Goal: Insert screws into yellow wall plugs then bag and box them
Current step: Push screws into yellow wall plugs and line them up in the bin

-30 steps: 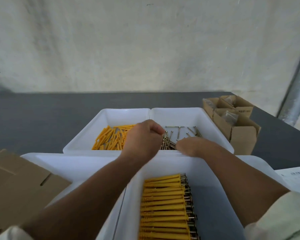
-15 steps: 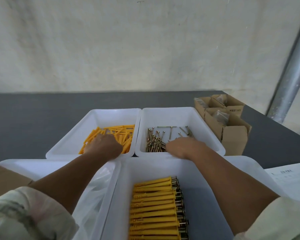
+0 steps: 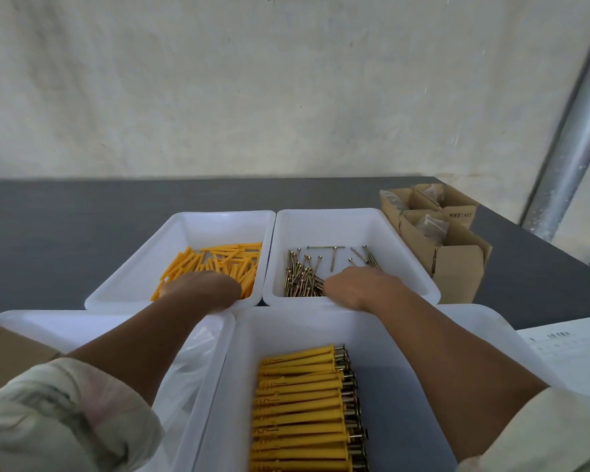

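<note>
Plug tray (image 3: pixel 140 267), far left: loose yellow wall plugs (image 3: pixel 225 260) heaped toward its near right corner, long axes mixed, most slanting away from the person, a few lying crosswise. Left hand (image 3: pixel 201 289) sits down in the near edge of this heap, knuckles up, fingers hidden under the hand; cannot tell whether it pinches a plug. Screw tray (image 3: pixel 401 253), set right against the first: screws (image 3: pixel 302 279) piled along its near left side, mostly pointing away, heads far; a few strays lie crosswise further back. Right hand (image 3: pixel 358 287) is just right of that pile, fingers turned toward it and out of sight; its grip cannot be read. Judgement: each hand is nearest its own part, so no crossing over is needed; plug and screw would meet between the hands, above the near tray (image 3: pixel 402 396), where finished plugs (image 3: pixel 300 403) lie crosswise, screw heads right. Cardboard boxes (image 3: pixel 457 270) stand far right.
</note>
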A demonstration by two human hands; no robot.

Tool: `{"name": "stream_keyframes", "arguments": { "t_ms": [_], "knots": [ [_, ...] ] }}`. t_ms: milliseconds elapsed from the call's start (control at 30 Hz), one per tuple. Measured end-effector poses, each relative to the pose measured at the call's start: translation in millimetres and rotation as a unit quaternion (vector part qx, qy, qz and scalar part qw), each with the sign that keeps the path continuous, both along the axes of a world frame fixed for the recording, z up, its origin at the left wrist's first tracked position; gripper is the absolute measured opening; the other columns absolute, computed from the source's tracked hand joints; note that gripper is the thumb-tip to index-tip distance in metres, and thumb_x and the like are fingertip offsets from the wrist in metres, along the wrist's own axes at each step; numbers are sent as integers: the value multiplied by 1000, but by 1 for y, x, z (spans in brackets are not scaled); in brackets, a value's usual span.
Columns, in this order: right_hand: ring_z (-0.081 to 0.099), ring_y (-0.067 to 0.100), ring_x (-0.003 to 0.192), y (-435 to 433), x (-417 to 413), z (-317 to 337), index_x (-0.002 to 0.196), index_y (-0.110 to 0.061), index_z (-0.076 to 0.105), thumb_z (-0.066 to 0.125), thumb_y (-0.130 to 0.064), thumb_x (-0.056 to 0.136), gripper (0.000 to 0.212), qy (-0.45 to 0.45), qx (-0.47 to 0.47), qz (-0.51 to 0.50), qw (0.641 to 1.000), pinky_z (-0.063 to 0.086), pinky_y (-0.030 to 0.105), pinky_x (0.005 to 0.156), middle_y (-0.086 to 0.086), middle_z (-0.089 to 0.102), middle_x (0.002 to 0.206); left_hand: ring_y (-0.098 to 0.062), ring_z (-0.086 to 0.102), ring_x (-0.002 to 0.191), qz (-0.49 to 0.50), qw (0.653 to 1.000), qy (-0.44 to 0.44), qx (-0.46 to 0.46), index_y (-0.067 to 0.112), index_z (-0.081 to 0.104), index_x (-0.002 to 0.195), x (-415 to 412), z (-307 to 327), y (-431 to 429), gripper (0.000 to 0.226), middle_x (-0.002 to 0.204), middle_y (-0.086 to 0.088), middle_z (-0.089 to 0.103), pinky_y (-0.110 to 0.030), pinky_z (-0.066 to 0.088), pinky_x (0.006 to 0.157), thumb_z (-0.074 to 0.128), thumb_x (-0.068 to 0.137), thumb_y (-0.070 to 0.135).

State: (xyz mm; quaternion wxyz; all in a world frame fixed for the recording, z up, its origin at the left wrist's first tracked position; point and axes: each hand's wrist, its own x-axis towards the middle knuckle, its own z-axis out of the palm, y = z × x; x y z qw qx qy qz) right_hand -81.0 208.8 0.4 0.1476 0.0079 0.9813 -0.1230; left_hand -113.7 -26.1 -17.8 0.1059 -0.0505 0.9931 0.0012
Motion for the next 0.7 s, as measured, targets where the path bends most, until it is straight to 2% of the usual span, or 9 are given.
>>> {"name": "stream_keyframes", "arguments": {
  "t_ms": [67, 133, 200, 300, 400, 533, 633, 700],
  "knots": [
    [46, 29, 104, 1, -1, 0, 87, -18, 46, 22, -37, 63, 39, 4, 2, 4, 1000, 39, 47, 100, 11, 53, 127, -25, 57, 96, 14, 1000, 6, 8, 19, 57, 80, 1, 1, -1, 23, 99, -4, 61, -41, 46, 98, 37, 85, 29],
    [46, 28, 101, 1, -2, -1, 71, -21, 40, 21, -37, 63, 26, 3, 4, 4, 1000, 39, 47, 100, 11, 54, 125, -26, 57, 99, 35, 999, 16, 20, 19, 61, 88, 3, 2, 0, 28, 103, -5, 62, -42, 45, 99, 36, 84, 32],
    [46, 29, 100, 1, -2, -1, 68, -21, 36, 20, -37, 62, 23, 5, 8, 4, 1000, 40, 47, 100, 13, 54, 125, -26, 57, 98, 52, 998, 28, 27, 19, 62, 92, 4, 2, 1, 30, 104, -4, 63, -41, 44, 96, 37, 84, 33],
    [50, 28, 107, 3, -2, -2, 93, -19, 52, 23, -41, 65, 46, 18, -2, 0, 1000, 40, 46, 99, 10, 55, 128, -23, 55, 93, 85, 993, 64, 45, 21, 62, 92, 10, 3, 4, 26, 101, -1, 62, -36, 37, 82, 39, 83, 30],
    [53, 27, 109, 5, -3, -4, 112, -19, 58, 27, -45, 68, 60, 46, -15, -16, 999, 42, 43, 94, 7, 57, 125, -23, 55, 90, 104, 987, 106, 58, 20, 60, 87, 15, 3, 6, 22, 97, -1, 60, -37, 39, 83, 41, 82, 29],
    [55, 21, 91, 7, 0, -5, 86, -19, 55, 39, -39, 77, 27, 68, -33, -28, 997, 40, 35, 75, 1, 59, 97, -19, 51, 75, 119, 978, 151, 81, 20, 53, 73, 21, 4, 7, 14, 79, 1, 55, -33, 37, 75, 45, 81, 27],
    [52, 16, 76, 8, 0, -6, 72, -22, 49, 44, -38, 74, 17, 84, -55, -36, 994, 37, 31, 65, -3, 55, 81, -24, 54, 82, 118, 971, 182, 103, 15, 56, 78, 27, 4, 9, 13, 92, -4, 63, -33, 36, 76, 46, 79, 24],
    [52, 15, 72, 9, -2, -8, 71, -22, 50, 50, -41, 74, 19, 106, -69, -48, 991, 34, 28, 58, -4, 56, 78, -28, 57, 92, 111, 967, 203, 111, 15, 60, 97, 29, 3, 8, 25, 105, -6, 65, -35, 37, 77, 46, 78, 23]
  ]
}}
